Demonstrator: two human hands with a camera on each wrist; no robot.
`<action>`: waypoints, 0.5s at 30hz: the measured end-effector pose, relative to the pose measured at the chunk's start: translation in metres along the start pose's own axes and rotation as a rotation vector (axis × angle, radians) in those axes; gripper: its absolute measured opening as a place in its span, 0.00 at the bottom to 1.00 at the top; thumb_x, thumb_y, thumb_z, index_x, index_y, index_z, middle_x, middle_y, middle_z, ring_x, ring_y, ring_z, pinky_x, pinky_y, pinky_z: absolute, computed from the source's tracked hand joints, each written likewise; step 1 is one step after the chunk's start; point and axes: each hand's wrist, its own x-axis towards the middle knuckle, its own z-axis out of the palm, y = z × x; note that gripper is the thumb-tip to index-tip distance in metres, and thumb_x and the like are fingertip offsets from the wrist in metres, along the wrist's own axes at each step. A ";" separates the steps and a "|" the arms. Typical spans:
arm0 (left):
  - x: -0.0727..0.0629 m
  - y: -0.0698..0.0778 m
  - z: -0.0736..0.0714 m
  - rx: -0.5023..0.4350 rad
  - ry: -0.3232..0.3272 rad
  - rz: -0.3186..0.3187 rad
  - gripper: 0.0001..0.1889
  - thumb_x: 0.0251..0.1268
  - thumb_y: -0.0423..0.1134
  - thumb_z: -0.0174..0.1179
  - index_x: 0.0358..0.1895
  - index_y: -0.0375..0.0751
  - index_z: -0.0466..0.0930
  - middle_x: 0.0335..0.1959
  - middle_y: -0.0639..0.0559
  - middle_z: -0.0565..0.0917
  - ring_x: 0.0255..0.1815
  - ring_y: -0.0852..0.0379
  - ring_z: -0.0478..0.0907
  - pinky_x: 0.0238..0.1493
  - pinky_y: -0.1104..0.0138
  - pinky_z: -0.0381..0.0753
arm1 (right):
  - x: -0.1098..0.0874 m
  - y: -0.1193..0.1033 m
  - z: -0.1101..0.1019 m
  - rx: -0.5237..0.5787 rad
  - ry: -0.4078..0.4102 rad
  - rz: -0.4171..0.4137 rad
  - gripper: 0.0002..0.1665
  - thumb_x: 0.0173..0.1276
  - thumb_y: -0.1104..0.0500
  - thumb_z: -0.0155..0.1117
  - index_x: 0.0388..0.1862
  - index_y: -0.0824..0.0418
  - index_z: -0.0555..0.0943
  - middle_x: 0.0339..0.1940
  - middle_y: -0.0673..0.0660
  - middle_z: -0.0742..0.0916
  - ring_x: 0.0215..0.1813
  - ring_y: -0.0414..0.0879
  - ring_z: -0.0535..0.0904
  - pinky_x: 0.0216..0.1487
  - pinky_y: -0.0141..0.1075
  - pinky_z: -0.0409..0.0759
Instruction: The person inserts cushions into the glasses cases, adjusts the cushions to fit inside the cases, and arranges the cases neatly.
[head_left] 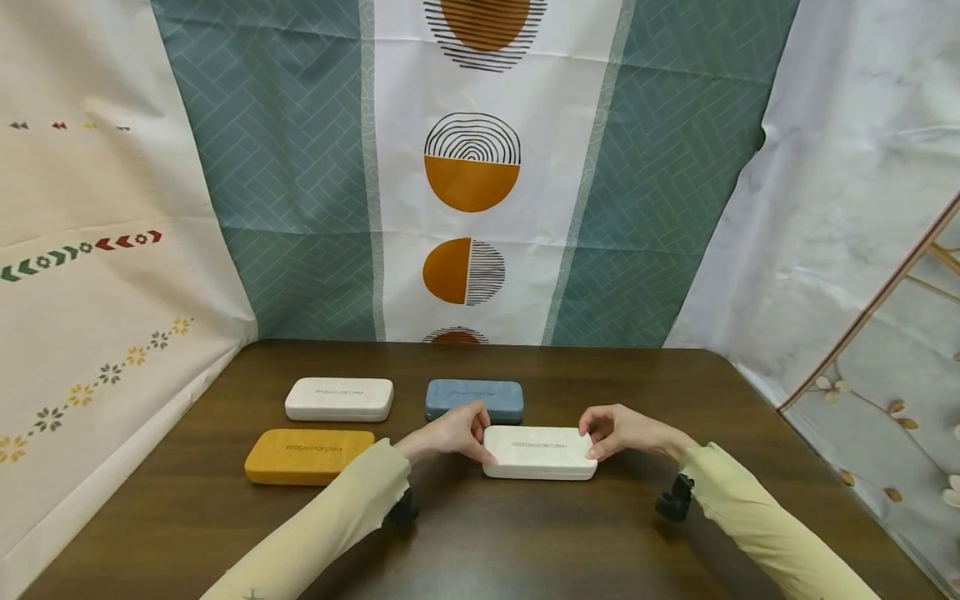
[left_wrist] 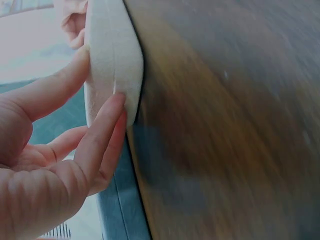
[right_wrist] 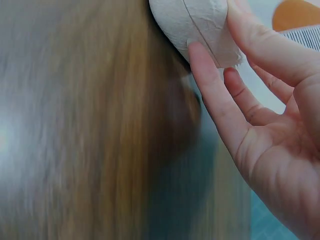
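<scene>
A white glasses case (head_left: 539, 454) with faint lettering on its lid lies in front of the person, closed. My left hand (head_left: 453, 432) pinches its left end, and my right hand (head_left: 633, 433) grips the right end. In the left wrist view, the thumb and fingers of the left hand (left_wrist: 60, 135) press on the end of the case (left_wrist: 107, 65), on both sides of its seam. The right wrist view shows the right hand (right_wrist: 265, 110) with thumb and forefinger on the other end of the case (right_wrist: 192, 30). Whether it touches the table cannot be told.
Just behind the held case lies a blue glasses case (head_left: 474, 398), partly hidden by the left hand. To the left are another white case (head_left: 339, 399) and a yellow case (head_left: 310, 457), near the left sleeve. The brown table (head_left: 540, 542) ends at hanging cloths behind.
</scene>
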 end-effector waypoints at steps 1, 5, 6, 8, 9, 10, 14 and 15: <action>-0.002 -0.002 -0.003 0.003 -0.007 0.001 0.23 0.41 0.29 0.72 0.38 0.30 0.66 0.22 0.46 0.72 0.20 0.58 0.69 0.23 0.68 0.73 | 0.003 -0.002 0.002 -0.001 0.001 0.005 0.18 0.51 0.63 0.72 0.39 0.64 0.74 0.37 0.60 0.76 0.31 0.47 0.70 0.29 0.34 0.73; -0.009 -0.008 -0.013 0.011 -0.024 0.003 0.23 0.42 0.29 0.71 0.38 0.30 0.66 0.22 0.47 0.72 0.20 0.58 0.68 0.23 0.68 0.71 | 0.013 -0.010 0.011 -0.024 -0.011 -0.006 0.18 0.51 0.62 0.72 0.38 0.63 0.74 0.36 0.59 0.77 0.32 0.48 0.70 0.30 0.35 0.72; -0.012 -0.009 -0.015 0.008 -0.025 0.002 0.23 0.41 0.29 0.71 0.38 0.30 0.66 0.22 0.47 0.72 0.20 0.58 0.68 0.23 0.68 0.71 | 0.016 -0.012 0.013 -0.035 -0.012 -0.010 0.18 0.51 0.62 0.72 0.38 0.63 0.74 0.36 0.58 0.77 0.32 0.48 0.71 0.30 0.35 0.72; -0.017 -0.013 -0.020 -0.013 -0.028 0.000 0.23 0.41 0.28 0.71 0.38 0.29 0.66 0.22 0.46 0.72 0.20 0.58 0.68 0.24 0.68 0.71 | 0.021 -0.016 0.018 -0.054 -0.018 -0.021 0.18 0.51 0.61 0.72 0.38 0.63 0.74 0.35 0.57 0.77 0.32 0.47 0.71 0.31 0.34 0.71; -0.020 -0.014 -0.023 -0.023 -0.028 0.002 0.23 0.41 0.27 0.71 0.38 0.29 0.66 0.22 0.46 0.72 0.21 0.58 0.68 0.24 0.68 0.71 | 0.024 -0.018 0.021 -0.062 -0.021 -0.027 0.18 0.51 0.61 0.72 0.38 0.63 0.74 0.35 0.57 0.77 0.32 0.47 0.71 0.31 0.34 0.71; -0.022 -0.016 -0.026 -0.036 -0.031 0.001 0.23 0.41 0.27 0.71 0.38 0.29 0.66 0.22 0.46 0.72 0.21 0.57 0.68 0.24 0.68 0.71 | 0.026 -0.020 0.023 -0.065 -0.023 -0.032 0.18 0.51 0.61 0.72 0.38 0.63 0.74 0.35 0.57 0.77 0.32 0.48 0.71 0.31 0.34 0.71; -0.032 -0.021 -0.036 -0.056 -0.046 0.005 0.23 0.41 0.26 0.71 0.39 0.27 0.66 0.22 0.45 0.72 0.22 0.57 0.68 0.24 0.68 0.71 | 0.037 -0.027 0.032 -0.058 -0.024 -0.028 0.18 0.50 0.62 0.72 0.36 0.64 0.74 0.33 0.57 0.77 0.32 0.48 0.70 0.30 0.34 0.71; -0.034 -0.022 -0.038 -0.045 -0.051 0.007 0.23 0.41 0.27 0.71 0.39 0.28 0.66 0.22 0.45 0.72 0.22 0.57 0.68 0.24 0.68 0.70 | 0.039 -0.028 0.034 -0.051 -0.025 -0.024 0.18 0.50 0.63 0.72 0.36 0.64 0.74 0.33 0.57 0.77 0.31 0.48 0.70 0.30 0.34 0.71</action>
